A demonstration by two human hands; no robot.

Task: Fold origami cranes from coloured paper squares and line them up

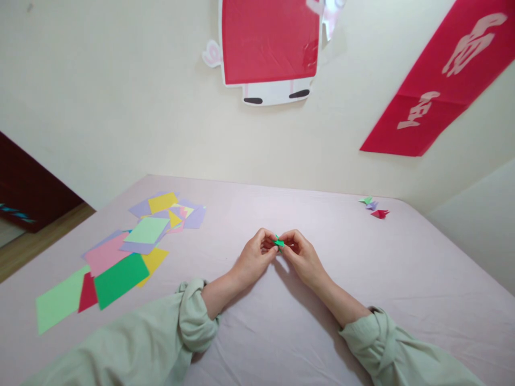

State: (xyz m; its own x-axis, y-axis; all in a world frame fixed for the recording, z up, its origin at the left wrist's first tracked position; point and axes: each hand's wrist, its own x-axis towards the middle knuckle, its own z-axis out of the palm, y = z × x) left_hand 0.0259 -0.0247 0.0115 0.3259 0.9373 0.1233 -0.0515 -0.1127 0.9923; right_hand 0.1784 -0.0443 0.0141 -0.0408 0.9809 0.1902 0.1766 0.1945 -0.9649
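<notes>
A small folded green paper piece (279, 243) is pinched between my two hands, above the middle of the pale pink cloth. My left hand (257, 254) grips its left side with thumb and fingertips closed. From the other side, my right hand (302, 257) holds it in the same kind of pinch. The fingers cover much of the piece, so its full folded shape is hidden. Small points of green paper stick out above and below the fingertips.
Loose coloured paper sheets (121, 279) lie overlapping on the left of the cloth-covered surface (249, 343). At the far right sit three small folded paper figures, one light green (366, 201), one purple (372, 206), one red (380, 214). A wall (161, 107) rises behind.
</notes>
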